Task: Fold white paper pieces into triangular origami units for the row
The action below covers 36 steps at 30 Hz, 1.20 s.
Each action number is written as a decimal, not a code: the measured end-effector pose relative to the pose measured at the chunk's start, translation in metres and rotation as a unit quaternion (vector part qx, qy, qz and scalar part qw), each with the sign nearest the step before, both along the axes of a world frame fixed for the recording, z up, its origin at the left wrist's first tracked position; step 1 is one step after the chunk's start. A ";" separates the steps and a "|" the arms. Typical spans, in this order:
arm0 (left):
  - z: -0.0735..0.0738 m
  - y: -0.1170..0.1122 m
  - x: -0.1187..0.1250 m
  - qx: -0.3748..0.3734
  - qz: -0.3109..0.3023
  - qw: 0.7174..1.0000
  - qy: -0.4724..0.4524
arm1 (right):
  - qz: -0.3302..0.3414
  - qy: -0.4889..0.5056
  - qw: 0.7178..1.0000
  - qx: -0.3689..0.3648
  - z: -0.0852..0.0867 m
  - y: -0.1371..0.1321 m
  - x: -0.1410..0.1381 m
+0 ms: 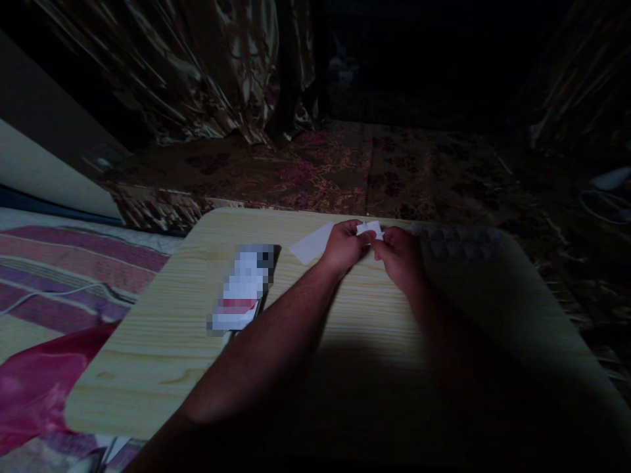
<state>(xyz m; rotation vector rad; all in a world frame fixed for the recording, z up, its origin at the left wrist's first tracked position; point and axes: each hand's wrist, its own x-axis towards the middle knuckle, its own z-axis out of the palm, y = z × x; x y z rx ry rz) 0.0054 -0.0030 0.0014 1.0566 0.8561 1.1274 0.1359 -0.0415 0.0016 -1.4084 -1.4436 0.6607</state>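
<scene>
Near the far edge of the wooden table, my left hand (344,246) and my right hand (398,253) come together around a small white folded piece of paper (371,228). Both hands are closed on it, with thumbs on the near side; the fingers behind are partly hidden. A flat white sheet of paper (311,244) lies on the table just left of my left hand, its right end covered by that hand. Right of my right hand, in shadow, sits a clear tray with rounded cups (458,242); its contents are too dark to tell.
The light wooden table (162,328) has a blurred-out, phone-like flat object (244,286) on its left. A striped bed cover (59,263) with pink cloth (54,374) and a white cable (73,291) lies at left. Beyond the table are a patterned ledge (315,171) and curtains (236,66).
</scene>
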 end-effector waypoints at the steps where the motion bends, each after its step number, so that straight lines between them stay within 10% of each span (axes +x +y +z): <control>1: 0.000 0.000 0.000 0.000 0.001 1.000 -0.002 | 0.002 -0.008 1.000 0.008 0.000 0.000 0.000; 36: 0.003 -0.001 -0.001 0.001 0.046 0.997 -0.063 | -0.007 0.061 0.998 -0.024 0.005 0.002 0.003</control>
